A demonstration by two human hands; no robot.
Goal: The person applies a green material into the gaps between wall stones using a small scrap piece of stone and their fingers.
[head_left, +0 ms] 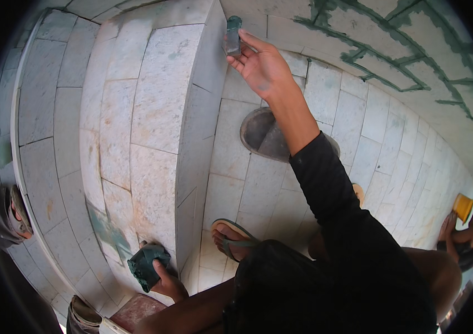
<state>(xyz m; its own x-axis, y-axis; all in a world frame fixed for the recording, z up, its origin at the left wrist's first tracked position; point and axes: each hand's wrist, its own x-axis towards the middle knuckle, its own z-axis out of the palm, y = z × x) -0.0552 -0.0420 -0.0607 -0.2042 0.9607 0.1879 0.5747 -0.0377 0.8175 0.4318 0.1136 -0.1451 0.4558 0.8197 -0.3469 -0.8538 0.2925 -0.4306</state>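
While a pale tiled ledge [158, 94] stretches along our left, our black right sleeve [347, 195] crosses above a dark oval pan [258, 134] on the floor [229, 150]. Our right hand [265, 67] is partly curled, our left hand [171, 286] half closed: the left grips a dark green lump [147, 267] over the ledge's near end, the right pinches a smaller grey-green block [233, 43] by its far corner.

Light soft, diffuse, fairly bright | pale step tiles [161, 83] brightest | black sleeve [333, 186] loses detail | fisheye bends straight edges | corners black, rim soft
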